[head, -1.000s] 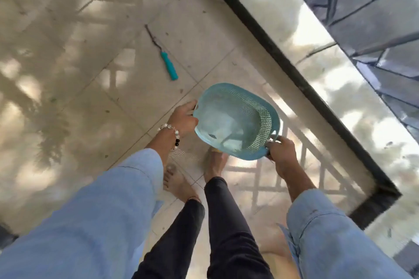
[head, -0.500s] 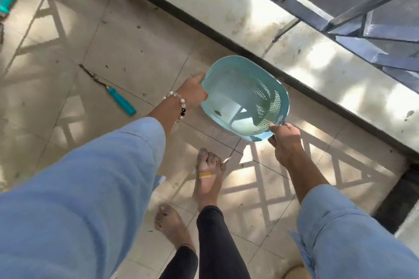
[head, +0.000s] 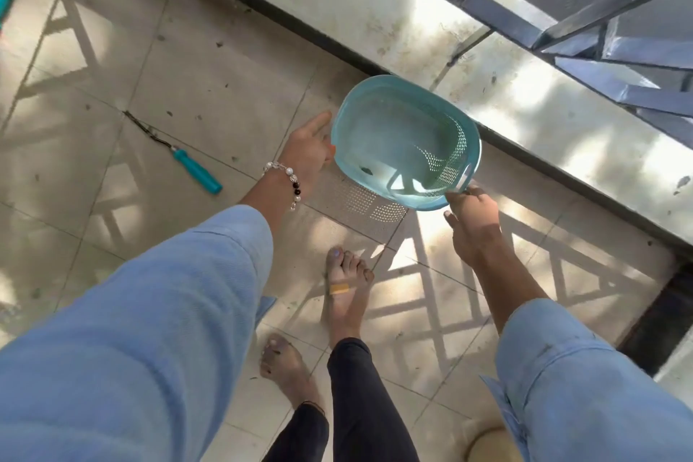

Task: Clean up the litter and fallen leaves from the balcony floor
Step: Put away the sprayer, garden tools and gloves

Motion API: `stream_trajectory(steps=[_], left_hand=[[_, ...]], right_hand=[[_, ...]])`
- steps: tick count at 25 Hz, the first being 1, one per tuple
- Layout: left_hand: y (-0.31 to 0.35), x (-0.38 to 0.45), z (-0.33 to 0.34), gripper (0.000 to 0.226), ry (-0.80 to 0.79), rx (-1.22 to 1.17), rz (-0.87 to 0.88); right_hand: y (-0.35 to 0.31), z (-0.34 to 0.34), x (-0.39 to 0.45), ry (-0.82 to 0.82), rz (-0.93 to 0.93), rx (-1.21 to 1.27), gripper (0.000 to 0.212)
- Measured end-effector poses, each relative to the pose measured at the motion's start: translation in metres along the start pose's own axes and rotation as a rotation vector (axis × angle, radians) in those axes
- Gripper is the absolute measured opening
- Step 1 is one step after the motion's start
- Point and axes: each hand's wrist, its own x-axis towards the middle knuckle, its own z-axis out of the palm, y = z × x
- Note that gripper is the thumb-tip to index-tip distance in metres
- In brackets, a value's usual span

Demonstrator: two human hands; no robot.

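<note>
A teal perforated plastic basket [head: 393, 146] hangs tilted above the tiled balcony floor [head: 225, 86], beside the low ledge. A small dark scrap [head: 365, 171] lies inside it. My right hand [head: 474, 229] pinches the basket's near right rim from below. My left hand [head: 309, 150] is at the basket's left rim with its fingers stretched out; only the thumb seems to touch the rim. Small dark specks of litter dot the tiles.
A teal-handled tool [head: 197, 171] with a dark thin end lies on the floor to the left. The concrete ledge [head: 375, 11] and dark metal railing [head: 562, 22] run along the far right. My bare feet [head: 345, 293] stand below the basket. A dark gap [head: 660, 323] sits at right.
The view has swung toward the ledge. My left hand's fingers, which gripped the basket's left rim, have straightened off it. My right hand still holds the rim.
</note>
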Motion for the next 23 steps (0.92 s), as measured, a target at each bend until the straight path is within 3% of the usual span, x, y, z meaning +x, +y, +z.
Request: stream_trajectory(steps=[4, 7, 9, 14, 23], left_hand=[[0.015, -0.049, -0.01, 0.065, 0.073, -0.078, -0.049], [0.024, -0.096, -0.027, 0.043, 0.18, 0.047, -0.11], [0.032, -0.141, -0.048, 0.033, 0.24, 0.198, -0.105], [0.049, -0.278, -0.107, 0.03, 0.271, 0.494, 0.016], [0.011, -0.505, -0.253, 0.04, 0.587, 0.341, -0.016]], right_hand=[[-0.002, 0.002, -0.036, 0.039, -0.011, -0.307, 0.029], [-0.012, 0.015, -0.09, -0.095, -0.015, -0.538, 0.025], [-0.031, 0.031, -0.142, -0.183, -0.115, -0.747, 0.033], [-0.086, 0.076, -0.299, -0.337, -0.527, -1.092, 0.025], [-0.08, 0.143, -0.538, -0.395, -0.898, -1.422, 0.029]])
